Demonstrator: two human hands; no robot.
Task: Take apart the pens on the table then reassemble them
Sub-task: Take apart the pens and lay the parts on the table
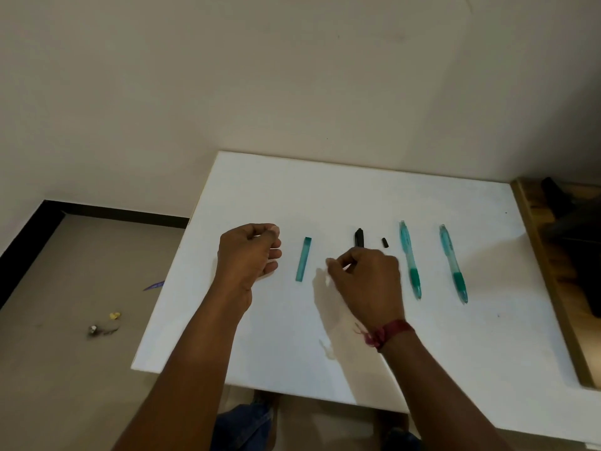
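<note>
On the white table (325,196) lie two whole teal pens with green grips, one (410,260) just right of my right hand and one (453,263) further right. A loose teal barrel piece (303,259) lies between my hands. A black pen part (358,237) and a small black piece (385,242) lie just beyond my right hand. My left hand (250,252) hovers left of the barrel with curled fingers, thumb against forefinger. My right hand (367,281) is low over the table with its fingertips pinched together. Whatever either hand holds is hidden.
A wooden surface (546,271) with a dark object on it borders the table's right side. To the left is the floor (81,271), with small bits of litter on it, and a wall rises behind the table. My knees show below the near table edge.
</note>
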